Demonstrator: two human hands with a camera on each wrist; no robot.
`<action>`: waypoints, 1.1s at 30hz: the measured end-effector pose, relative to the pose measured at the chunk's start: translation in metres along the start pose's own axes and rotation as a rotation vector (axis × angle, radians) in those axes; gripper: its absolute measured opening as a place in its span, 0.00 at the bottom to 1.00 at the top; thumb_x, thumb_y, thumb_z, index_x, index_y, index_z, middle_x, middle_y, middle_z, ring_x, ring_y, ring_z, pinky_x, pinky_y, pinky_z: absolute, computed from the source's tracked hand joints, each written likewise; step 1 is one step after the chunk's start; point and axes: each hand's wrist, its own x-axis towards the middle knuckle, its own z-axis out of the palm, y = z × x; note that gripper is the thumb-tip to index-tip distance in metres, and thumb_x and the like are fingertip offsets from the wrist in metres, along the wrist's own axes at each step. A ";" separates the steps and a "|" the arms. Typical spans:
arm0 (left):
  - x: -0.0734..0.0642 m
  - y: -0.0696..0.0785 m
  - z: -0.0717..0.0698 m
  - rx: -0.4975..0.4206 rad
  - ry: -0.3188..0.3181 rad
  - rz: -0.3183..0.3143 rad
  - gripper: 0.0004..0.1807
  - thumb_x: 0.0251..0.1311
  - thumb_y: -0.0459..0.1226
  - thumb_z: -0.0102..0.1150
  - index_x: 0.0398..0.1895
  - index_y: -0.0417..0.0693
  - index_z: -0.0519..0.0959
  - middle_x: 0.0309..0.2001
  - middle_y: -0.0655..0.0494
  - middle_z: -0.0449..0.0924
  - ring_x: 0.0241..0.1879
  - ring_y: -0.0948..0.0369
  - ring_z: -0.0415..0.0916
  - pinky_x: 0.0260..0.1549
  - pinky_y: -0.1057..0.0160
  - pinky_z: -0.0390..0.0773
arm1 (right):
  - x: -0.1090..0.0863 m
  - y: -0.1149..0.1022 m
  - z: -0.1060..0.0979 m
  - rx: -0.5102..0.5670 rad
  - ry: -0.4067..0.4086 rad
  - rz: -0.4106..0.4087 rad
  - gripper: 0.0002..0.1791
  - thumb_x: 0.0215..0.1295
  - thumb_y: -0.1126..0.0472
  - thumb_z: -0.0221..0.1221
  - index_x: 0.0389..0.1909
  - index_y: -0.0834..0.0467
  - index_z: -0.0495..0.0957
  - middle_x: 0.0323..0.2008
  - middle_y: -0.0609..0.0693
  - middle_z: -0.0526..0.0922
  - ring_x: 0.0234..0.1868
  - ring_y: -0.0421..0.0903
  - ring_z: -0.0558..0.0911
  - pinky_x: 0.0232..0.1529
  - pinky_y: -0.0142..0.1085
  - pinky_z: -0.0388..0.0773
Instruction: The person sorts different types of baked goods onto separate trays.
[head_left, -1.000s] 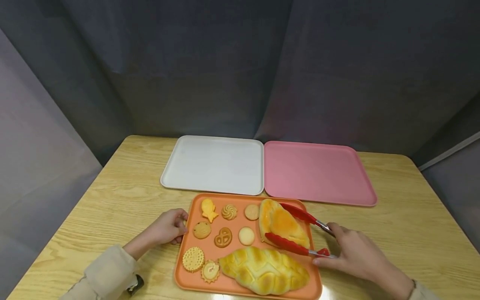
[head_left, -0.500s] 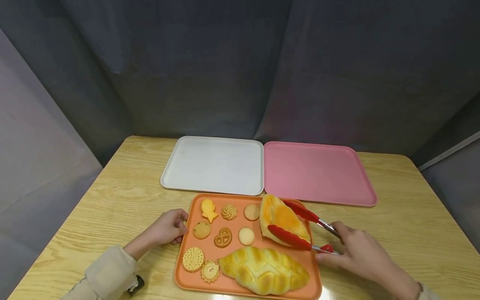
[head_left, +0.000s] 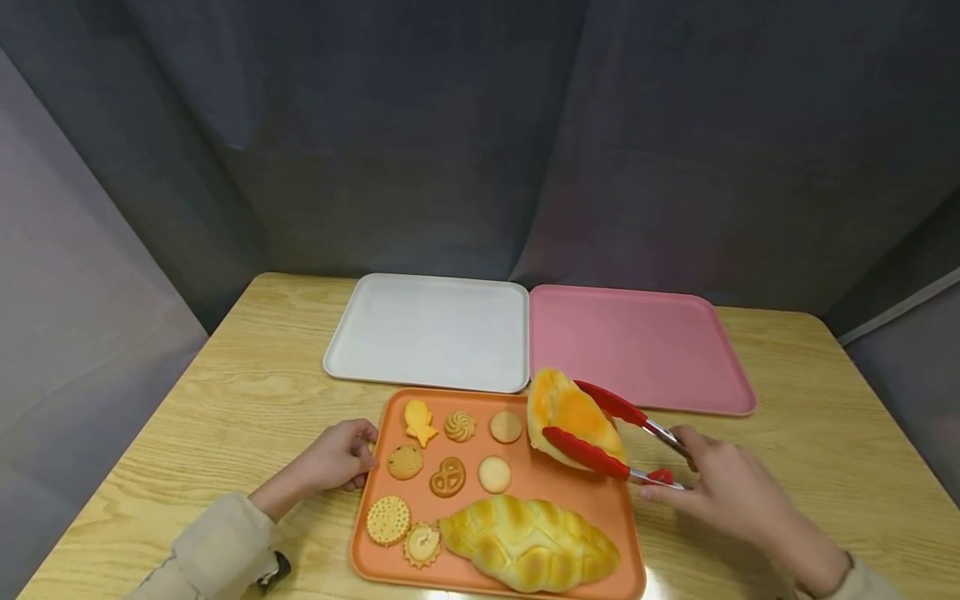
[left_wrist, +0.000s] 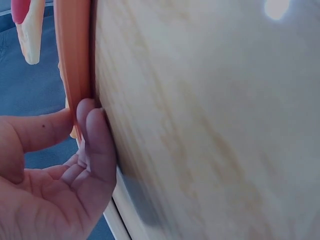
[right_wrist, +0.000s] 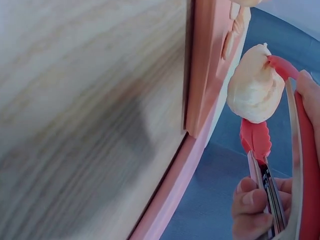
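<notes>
Golden bread [head_left: 573,414] shifted up-frame, lifted above orange tray [head_left: 420,500], lower right of centre; right hand [head_left: 731,492] grips tongs [head_left: 585,452], left hand [head_left: 339,454] pinches tray edge. Seemingly lifting step; next move needs steady squeeze.

Clock centred on the golden bread [head_left: 558,412] in the red tongs [head_left: 585,451], and there's room at one o'clock, right over the pink tray [head_left: 652,346]! Ten runs free across the white tray [head_left: 429,335] too; a dark curtain [head_left: 412,150] walls off twelve behind both. Small biscuits [head_left: 494,474] crowd eight to nine, left hand [head_left: 336,457] beyond them, braided loaf [head_left: 532,543] blocks six, right hand [head_left: 735,492] fills four.
</notes>
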 end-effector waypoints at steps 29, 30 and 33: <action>0.001 -0.001 -0.001 -0.021 -0.020 0.018 0.09 0.56 0.22 0.49 0.41 0.29 0.67 0.18 0.49 0.71 0.16 0.59 0.70 0.14 0.62 0.73 | 0.076 -0.008 -0.004 0.039 0.030 -0.098 0.32 0.40 0.39 0.68 0.31 0.60 0.66 0.13 0.45 0.58 0.12 0.38 0.59 0.11 0.29 0.57; 0.001 -0.001 -0.001 -0.020 -0.019 0.017 0.09 0.56 0.22 0.49 0.41 0.29 0.67 0.18 0.49 0.71 0.16 0.59 0.70 0.14 0.62 0.73 | 0.079 -0.009 -0.004 0.044 0.021 -0.091 0.33 0.40 0.37 0.67 0.31 0.60 0.66 0.13 0.45 0.58 0.12 0.39 0.59 0.12 0.29 0.58; 0.001 -0.001 -0.001 -0.016 -0.015 0.014 0.09 0.56 0.22 0.49 0.41 0.29 0.67 0.18 0.49 0.71 0.16 0.59 0.70 0.14 0.62 0.73 | 0.089 -0.012 -0.004 0.055 -0.007 -0.069 0.37 0.40 0.32 0.63 0.31 0.61 0.66 0.14 0.47 0.61 0.13 0.40 0.62 0.13 0.31 0.61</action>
